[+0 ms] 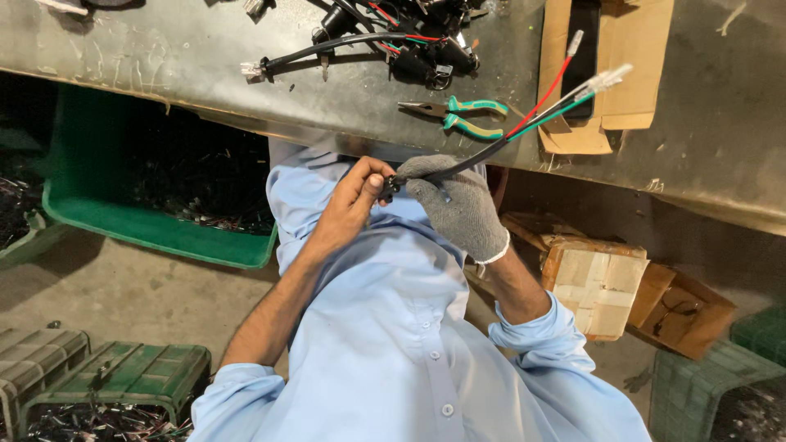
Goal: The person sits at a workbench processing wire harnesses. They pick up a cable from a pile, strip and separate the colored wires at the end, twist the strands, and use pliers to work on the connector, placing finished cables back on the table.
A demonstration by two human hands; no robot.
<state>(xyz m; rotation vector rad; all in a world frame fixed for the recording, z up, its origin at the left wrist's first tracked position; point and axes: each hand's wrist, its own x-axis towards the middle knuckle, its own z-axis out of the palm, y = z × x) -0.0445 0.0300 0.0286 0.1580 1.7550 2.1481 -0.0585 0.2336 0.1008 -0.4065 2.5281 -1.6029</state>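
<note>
Harness [499, 139]: black sheathed cable, held in front of the chest just below the bench edge. It runs up and right from the hands, splitting into red, green and white wires with clear plugs at the tips, which lie over the bench [704, 123] near a flattened carton [630, 74].

Right hand [458, 200], in a grey knit glove, closed around the black end of the cable, thumb on top. Left hand [352, 200], bare, fingers curled and pinched on the same end, touching the gloved hand at a small black connector.

Pliers [458, 115] with green grips lie on the bench just above the hands, untouched. Further back on the bench, a heap of black harnesses [401, 41] with red wires.

Below the bench: green bin [155, 188] of dark parts to the person's left, taped box [594, 282] to the right, green crates [123, 376] on the floor.
</note>
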